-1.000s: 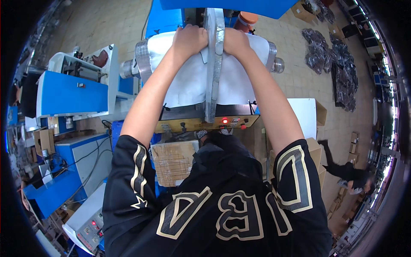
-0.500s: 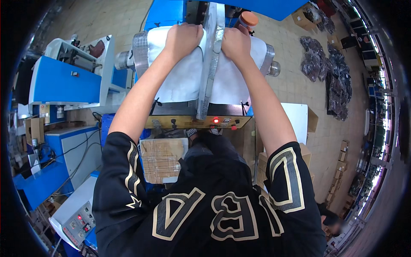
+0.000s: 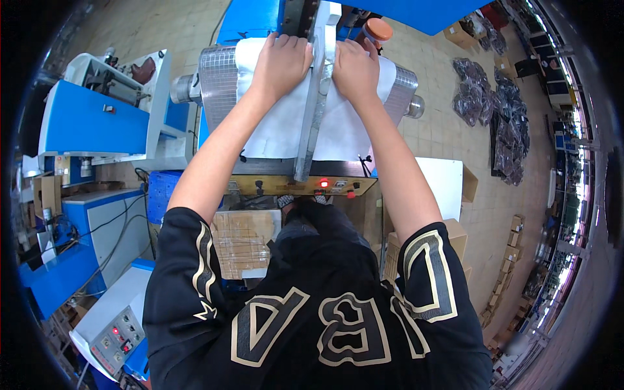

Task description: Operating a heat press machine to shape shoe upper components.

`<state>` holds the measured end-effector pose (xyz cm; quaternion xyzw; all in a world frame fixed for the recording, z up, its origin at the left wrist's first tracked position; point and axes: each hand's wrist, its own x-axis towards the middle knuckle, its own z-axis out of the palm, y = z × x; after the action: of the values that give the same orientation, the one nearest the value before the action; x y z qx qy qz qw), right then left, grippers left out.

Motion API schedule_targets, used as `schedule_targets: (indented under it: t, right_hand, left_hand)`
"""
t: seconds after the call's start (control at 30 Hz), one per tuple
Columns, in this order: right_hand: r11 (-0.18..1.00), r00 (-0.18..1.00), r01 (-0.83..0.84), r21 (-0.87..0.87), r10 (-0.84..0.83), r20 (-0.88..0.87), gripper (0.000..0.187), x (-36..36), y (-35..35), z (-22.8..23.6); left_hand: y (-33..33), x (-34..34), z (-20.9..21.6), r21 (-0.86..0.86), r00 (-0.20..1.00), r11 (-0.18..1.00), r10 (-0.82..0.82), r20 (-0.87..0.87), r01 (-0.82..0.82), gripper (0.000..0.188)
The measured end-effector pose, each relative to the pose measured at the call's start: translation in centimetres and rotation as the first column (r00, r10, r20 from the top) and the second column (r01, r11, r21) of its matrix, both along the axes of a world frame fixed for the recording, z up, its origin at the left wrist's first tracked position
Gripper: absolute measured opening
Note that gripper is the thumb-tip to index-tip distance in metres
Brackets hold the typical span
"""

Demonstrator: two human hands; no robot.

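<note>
White cloth lies over a rounded machine bed with a silver grid surface. A long upright metal bar crosses the middle of the cloth, dividing it in view. On the bar's left side, my left hand is closed on the cloth near its far part, knuckles up. My right hand does the same just right of the bar, fingers curled and thumb side close to the metal. The fingertips of both hands are partly hidden. Cloth hangs toward me over the dark front edge of the bed.
A yellowish control panel with a lit red switch runs along the machine's front. Behind my right hand stands a jar with an orange lid. Blue-and-white machines stand at left; plastic-wrapped bundles lie on the right floor.
The cloth's outer edges have come inward on both sides, baring more of the grid surface. Both hands stay beside the bar, with fingers slightly shifted.
</note>
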<state>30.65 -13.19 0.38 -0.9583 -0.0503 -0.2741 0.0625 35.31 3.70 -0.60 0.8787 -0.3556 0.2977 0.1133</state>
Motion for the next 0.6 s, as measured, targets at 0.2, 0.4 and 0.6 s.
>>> schedule_targets:
  t: [0.2,0.4,0.6]
  right_hand:
    - [0.996,0.990,0.080,0.044,-0.084,0.114,0.037,-0.8,-0.1,-1.1]
    - [0.977,0.980,0.184,-0.108,-0.174,0.099,0.049,-5.3,-1.6,-0.5]
    - [0.958,0.962,0.271,0.092,-0.265,-0.070,0.055,-12.8,-5.2,-3.6]
  left_hand:
    - [0.7,-1.4,-0.5,-0.185,0.999,0.983,-0.015,0.043,0.023,0.031]
    - [2.2,-4.3,-0.5,-0.153,0.993,0.984,0.075,-0.092,-0.089,0.056]
    - [7.6,-8.3,-4.7,-0.211,0.935,0.962,0.091,-0.343,-0.171,0.063]
